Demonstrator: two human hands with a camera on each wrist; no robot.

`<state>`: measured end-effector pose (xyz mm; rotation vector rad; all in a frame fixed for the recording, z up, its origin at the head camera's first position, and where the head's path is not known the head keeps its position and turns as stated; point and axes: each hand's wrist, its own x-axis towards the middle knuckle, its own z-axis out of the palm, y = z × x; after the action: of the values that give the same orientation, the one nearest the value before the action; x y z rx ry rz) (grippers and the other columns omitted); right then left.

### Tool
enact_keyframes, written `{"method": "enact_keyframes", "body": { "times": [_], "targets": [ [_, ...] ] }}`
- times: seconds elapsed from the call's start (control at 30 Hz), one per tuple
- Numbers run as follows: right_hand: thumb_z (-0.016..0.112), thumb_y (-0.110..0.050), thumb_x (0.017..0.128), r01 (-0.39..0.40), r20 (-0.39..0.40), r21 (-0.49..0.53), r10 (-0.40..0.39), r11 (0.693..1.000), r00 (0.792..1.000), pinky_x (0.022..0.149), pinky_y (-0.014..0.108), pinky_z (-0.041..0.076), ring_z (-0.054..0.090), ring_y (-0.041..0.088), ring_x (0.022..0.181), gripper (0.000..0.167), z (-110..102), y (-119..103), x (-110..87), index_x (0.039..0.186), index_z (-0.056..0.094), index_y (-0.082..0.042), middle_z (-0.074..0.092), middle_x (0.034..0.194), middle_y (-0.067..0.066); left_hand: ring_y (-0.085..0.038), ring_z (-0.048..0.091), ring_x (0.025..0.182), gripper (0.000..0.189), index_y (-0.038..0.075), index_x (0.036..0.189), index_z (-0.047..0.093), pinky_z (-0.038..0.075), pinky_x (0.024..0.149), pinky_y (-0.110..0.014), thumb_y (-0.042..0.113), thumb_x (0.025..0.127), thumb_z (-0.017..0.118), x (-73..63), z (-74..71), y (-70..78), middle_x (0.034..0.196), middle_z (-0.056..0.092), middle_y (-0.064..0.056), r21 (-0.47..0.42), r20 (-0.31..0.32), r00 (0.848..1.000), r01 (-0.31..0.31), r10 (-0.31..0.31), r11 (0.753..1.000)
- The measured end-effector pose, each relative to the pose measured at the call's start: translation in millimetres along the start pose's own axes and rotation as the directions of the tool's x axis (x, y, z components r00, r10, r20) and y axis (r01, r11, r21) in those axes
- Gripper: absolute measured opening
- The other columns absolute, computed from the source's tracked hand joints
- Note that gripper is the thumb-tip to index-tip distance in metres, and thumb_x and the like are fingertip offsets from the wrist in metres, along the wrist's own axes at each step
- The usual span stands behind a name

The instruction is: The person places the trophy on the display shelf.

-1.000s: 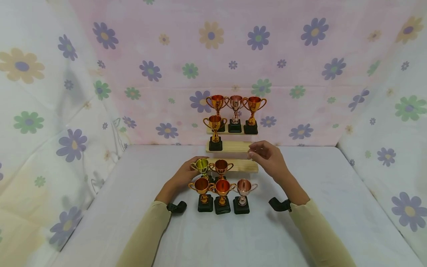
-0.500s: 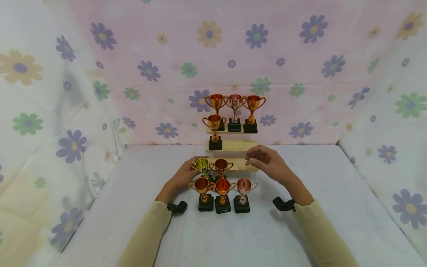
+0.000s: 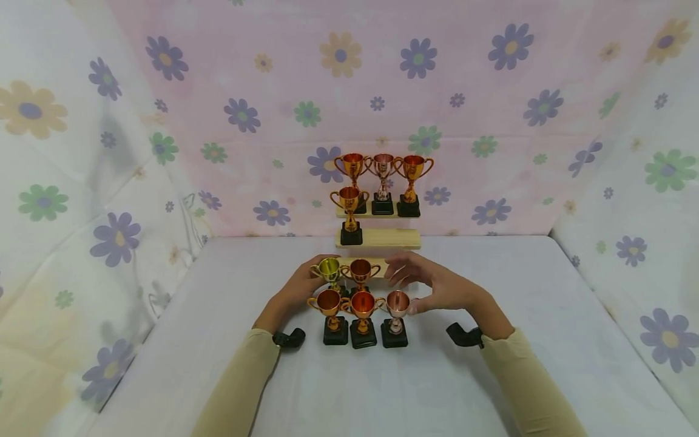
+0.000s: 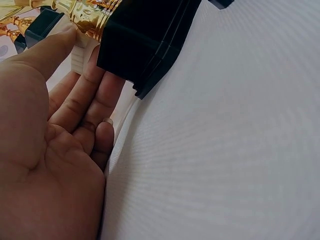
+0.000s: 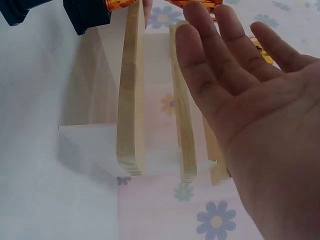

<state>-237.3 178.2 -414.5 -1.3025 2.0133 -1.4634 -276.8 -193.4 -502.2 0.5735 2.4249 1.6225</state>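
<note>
In the head view my left hand [image 3: 300, 284] is at the left end of the lowest shelf, beside a yellow-gold trophy cup [image 3: 330, 270]. Its thumb and fingers pinch the end of the wooden shelf [image 4: 78, 59] in the left wrist view, close to a trophy's black base [image 4: 142, 42]. My right hand [image 3: 439, 284] hovers with fingers spread by a rose-silver trophy cup [image 3: 397, 304], thumb near its handle; whether they touch I cannot tell. Left of that cup stand a red-orange trophy [image 3: 363, 305] and a gold trophy [image 3: 329, 304]; a copper trophy [image 3: 360, 273] stands behind them.
The tiered stand's middle shelf [image 3: 390, 238] bears one gold trophy [image 3: 349, 203] at its left end. Along the top shelf [image 3: 367, 214] are a gold trophy [image 3: 353, 165], a rose-silver trophy [image 3: 383, 176] and another gold trophy [image 3: 412, 176]. A flowered cloth [image 3: 262, 158] hangs behind.
My right hand has come down from beside the middle shelf to the rose-silver trophy in the front row, its fingers spreading wider. The left hand stays in place.
</note>
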Motion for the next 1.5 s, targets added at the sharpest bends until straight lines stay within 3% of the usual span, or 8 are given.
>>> {"method": "enact_keyframes", "body": {
  "times": [0.23, 0.37, 0.53, 0.67, 0.87, 1.13, 1.5],
  "targets": [
    [0.092, -0.024, 0.084, -0.03, 0.103, -0.008, 0.031, 1.0, 0.994, 0.112, 0.053, 0.047, 0.053, 0.038, 0.134, 0.099, 8.7, 0.9, 3.6, 0.155, 0.025, -0.011, 0.043, 0.145, 0.025, -0.03, 0.054, 0.14, 0.048, 0.017, 0.155, 0.053, 0.039, 0.119, -0.058, 0.015, 0.108, 0.061, -0.2, -2.0, -3.4, 0.148, 0.061, -0.008, 0.019, -0.005, 1.0, -0.003, 0.003, 1.0],
    [0.093, -0.017, 0.082, -0.05, 0.136, -0.047, 0.056, 0.998, 0.989, 0.11, 0.049, 0.049, 0.05, 0.042, 0.136, 0.1, 14.3, 4.8, 6.1, 0.149, 0.019, -0.008, 0.039, 0.144, 0.024, -0.03, 0.056, 0.137, 0.048, 0.016, 0.155, 0.053, 0.041, 0.117, -0.058, 0.012, 0.108, 0.061, -0.4, -2.1, -4.6, 0.146, 0.061, -0.009, 0.005, 0.001, 1.0, -0.022, 0.022, 1.0],
    [0.09, -0.012, 0.085, -0.088, 0.14, -0.081, 0.099, 0.993, 0.985, 0.109, 0.049, 0.048, 0.054, 0.036, 0.132, 0.085, 16.7, 8.1, 6.7, 0.143, 0.028, -0.007, 0.045, 0.14, 0.015, -0.029, 0.058, 0.135, 0.047, 0.016, 0.154, 0.054, 0.043, 0.116, -0.056, 0.01, 0.108, 0.061, -0.3, -2.1, -4.7, 0.145, 0.062, -0.008, -0.001, 0.004, 1.0, -0.018, 0.018, 1.0],
    [0.087, -0.012, 0.088, -0.108, 0.131, -0.047, 0.113, 0.993, 0.985, 0.107, 0.045, 0.049, 0.059, 0.028, 0.123, 0.068, 15.7, 13.3, 5.4, 0.138, 0.04, -0.009, 0.053, 0.132, 0.012, -0.03, 0.055, 0.137, 0.05, 0.016, 0.156, 0.052, 0.043, 0.116, -0.056, 0.007, 0.107, 0.059, -0.1, -1.8, -6.5, 0.148, 0.06, -0.009, -0.008, 0.009, 1.0, -0.014, 0.014, 1.0],
    [0.086, -0.01, 0.089, -0.073, 0.148, -0.016, 0.074, 0.997, 0.986, 0.1, 0.039, 0.052, 0.062, 0.024, 0.11, 0.05, 13.7, 19.5, 5.5, 0.128, 0.056, -0.012, 0.059, 0.119, 0.008, -0.029, 0.054, 0.139, 0.05, 0.018, 0.156, 0.052, 0.042, 0.117, -0.056, 0.009, 0.107, 0.059, -0.7, -1.4, -4.5, 0.149, 0.059, -0.008, -0.015, 0.008, 1.0, -0.005, 0.005, 1.0],
    [0.085, -0.01, 0.09, -0.041, 0.173, -0.025, 0.044, 0.999, 0.984, 0.099, 0.04, 0.052, 0.06, 0.02, 0.105, 0.042, 13.3, 21.4, 6.9, 0.122, 0.059, -0.014, 0.062, 0.114, 0.005, -0.03, 0.053, 0.141, 0.049, 0.019, 0.155, 0.053, 0.038, 0.119, -0.058, 0.012, 0.108, 0.061, -0.3, -1.1, -3.1, 0.148, 0.06, -0.007, 0.005, 0.001, 1.0, -0.009, 0.009, 1.0],
    [0.085, -0.011, 0.089, -0.084, 0.158, -0.047, 0.091, 0.995, 0.983, 0.099, 0.039, 0.051, 0.061, 0.02, 0.104, 0.041, 13.6, 15.9, 5.7, 0.122, 0.059, -0.012, 0.063, 0.111, 0.006, -0.031, 0.052, 0.141, 0.05, 0.017, 0.156, 0.052, 0.036, 0.12, -0.06, 0.011, 0.107, 0.06, -0.7, -0.9, -3.4, 0.147, 0.061, -0.007, 0.01, -0.002, 1.0, -0.018, 0.018, 1.0]
  ]
}}
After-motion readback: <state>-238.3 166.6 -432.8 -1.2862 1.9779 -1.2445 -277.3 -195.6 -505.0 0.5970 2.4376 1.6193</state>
